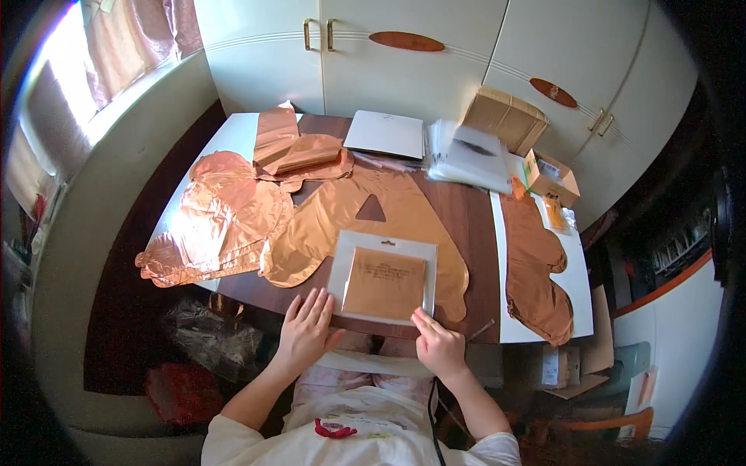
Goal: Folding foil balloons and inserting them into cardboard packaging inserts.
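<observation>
Packet (385, 283): flat, clear-fronted and copper-coloured, it lies at the near edge of a dark table (486, 256), between a person's two bare hands. The right hand (441, 346) has its fingers drawn together in a narrow pinch at the packet's near right corner; how the thumb sits beneath cannot be made out. The left hand (308, 330) is spread flat, holding nothing, its fingertips just beside the packet's near left corner; whether they touch it cannot be told. The step in hand looks to be steadying or positioning the packet, and a move from this hold would seem to call for keeping the right pinch and bringing the left fingers onto the opposite edge, so the slick sleeve does not slide. Inside the packet, a folded copper sheet sits against a white card with a hanging slot at the end away from the hands. Directly under and beyond the packet lies a large copper foil shape (420, 210) with a triangular hole. Beyond the left hand is a crumpled, shiny foil (225, 210); to the right of the right hand, another long foil (532, 268) rests on a white board (575, 291). Farther beyond the right hand are a pile of clear bags (466, 159), a carton (505, 116) whose contents are hidden, a small open box (552, 179) with something pale inside, too small to identify, and a little pouch (555, 214) holding something orange.
</observation>
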A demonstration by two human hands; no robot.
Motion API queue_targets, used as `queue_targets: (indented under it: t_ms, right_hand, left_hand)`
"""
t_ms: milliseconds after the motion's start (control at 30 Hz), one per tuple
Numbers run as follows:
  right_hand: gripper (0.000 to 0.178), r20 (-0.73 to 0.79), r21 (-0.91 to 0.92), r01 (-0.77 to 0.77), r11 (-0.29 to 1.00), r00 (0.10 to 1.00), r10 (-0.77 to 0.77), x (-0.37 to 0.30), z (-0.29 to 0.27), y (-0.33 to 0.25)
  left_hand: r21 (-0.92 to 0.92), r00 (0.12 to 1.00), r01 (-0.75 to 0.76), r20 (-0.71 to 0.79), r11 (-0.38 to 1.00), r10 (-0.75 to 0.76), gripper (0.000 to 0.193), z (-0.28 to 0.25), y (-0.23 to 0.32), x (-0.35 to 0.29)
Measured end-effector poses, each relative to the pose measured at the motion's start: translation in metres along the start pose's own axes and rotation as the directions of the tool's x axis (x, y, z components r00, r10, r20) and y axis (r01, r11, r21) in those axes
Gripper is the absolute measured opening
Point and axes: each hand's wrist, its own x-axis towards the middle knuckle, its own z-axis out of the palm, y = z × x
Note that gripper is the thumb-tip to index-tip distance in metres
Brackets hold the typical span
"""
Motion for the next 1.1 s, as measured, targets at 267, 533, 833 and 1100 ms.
queue_targets:
  t_ms: [267, 533, 833, 1100]
  right_hand:
    - [0.032, -0.037, 0.080, -0.302, 0.950, 0.951, 0.306, -0.015, -0.015, -0.001]
    - [0.051, -0.172, 0.175, -0.168, 0.970, 0.965, 0.198, -0.003, -0.015, 0.013]
    - [0.025, -0.187, 0.469, -0.227, 0.854, 0.919, 0.347, 0.022, -0.036, 0.015]
    - [0.023, -0.327, 0.544, -0.121, 0.830, 0.880, 0.343, 0.023, -0.012, 0.018]
  left_hand:
    - [-0.639, 0.809, 0.563, 0.297, 0.524, -0.506, 0.030, -0.008, 0.008, -0.052]
    - [-0.896, 0.857, 0.419, 0.444, -0.149, -0.261, 0.022, 0.013, 0.011, -0.030]
    - [-0.861, 0.989, 0.122, 0.061, 0.494, -0.138, 0.014, -0.008, 0.001, 0.018]
    - [-0.988, 0.985, 0.143, 0.137, 0.055, -0.107, 0.030, 0.027, 0.000, 0.037]
